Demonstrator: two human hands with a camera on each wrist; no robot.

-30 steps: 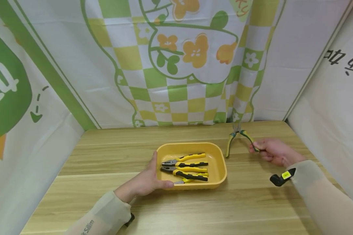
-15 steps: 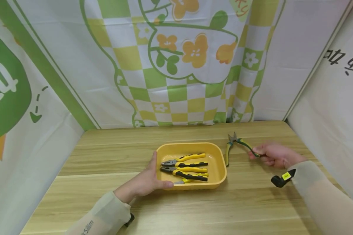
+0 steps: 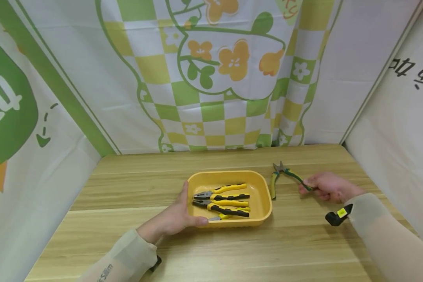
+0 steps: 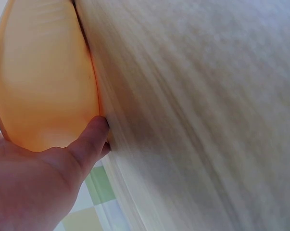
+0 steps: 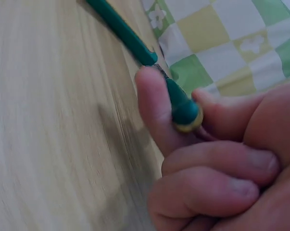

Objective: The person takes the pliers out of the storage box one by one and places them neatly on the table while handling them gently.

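Note:
A yellow plastic tray [image 3: 264, 217] stands mid-table. My left hand [image 3: 176, 215] grips its left end, thumb along the front and fingers at the side; the left wrist view shows the hand against the tray wall [image 4: 46, 77]. Inside lie several pliers [image 3: 229, 211] with yellow and black handles, heads to the left. To the tray's right, my right hand [image 3: 328, 187] pinches the end of one handle of green-and-yellow pliers [image 3: 293, 175] between thumb and index finger. These pliers are spread wide, jaws pointing away from me. Their other handle [image 3: 273, 188] reaches down beside the tray's right end.
The wood-grain table [image 3: 127, 188] ends at a checkered, flower-printed curtain [image 3: 215, 113] behind. Printed white cloth walls [image 3: 402, 129] rise on the left and right. A dark wrist camera [image 3: 335, 218] sits under the right sleeve.
My right hand has lowered the spread pliers' head, and their free handle has come nearer to me. My left hand and the tray have stayed in place.

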